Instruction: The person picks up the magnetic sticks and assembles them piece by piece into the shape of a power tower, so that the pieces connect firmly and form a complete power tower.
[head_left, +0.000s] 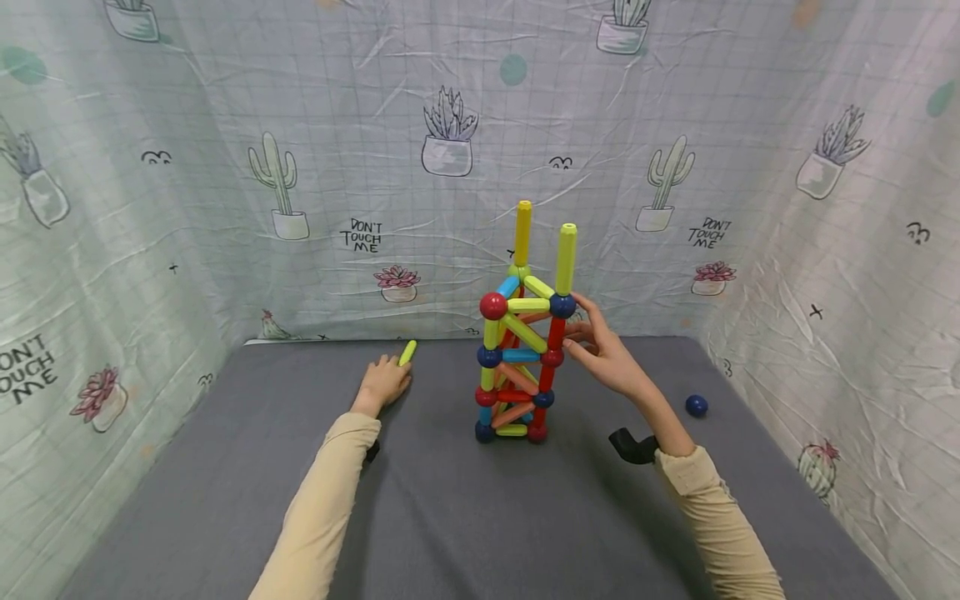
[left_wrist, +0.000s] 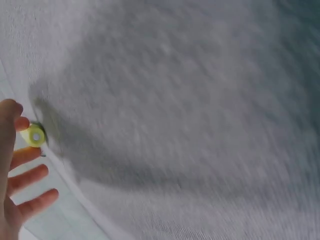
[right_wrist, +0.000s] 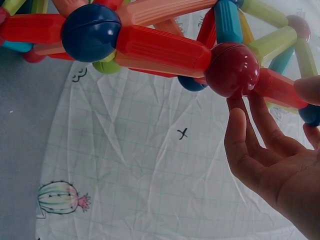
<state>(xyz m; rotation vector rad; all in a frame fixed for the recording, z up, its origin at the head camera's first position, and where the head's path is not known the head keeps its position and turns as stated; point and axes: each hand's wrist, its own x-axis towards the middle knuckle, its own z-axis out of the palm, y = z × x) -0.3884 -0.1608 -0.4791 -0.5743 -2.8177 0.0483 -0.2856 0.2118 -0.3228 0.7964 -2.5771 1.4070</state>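
Observation:
A tower of magnetic building sticks and balls stands upright, with red, blue, yellow-green and salmon sticks joined by red, navy and green balls. One yellow stick and one yellow-green stick point up from its top. My right hand holds the tower's upper right side; in the right wrist view its fingers are around a navy ball and reach a dark red ball. Away to the left, my left hand pinches a loose yellow-green stick, whose round end shows among its fingers in the left wrist view.
A loose navy ball lies on the grey tabletop, to the right of the right forearm. Behind the table and along both sides hangs a creased cloth printed with cacti, close to the tower's back.

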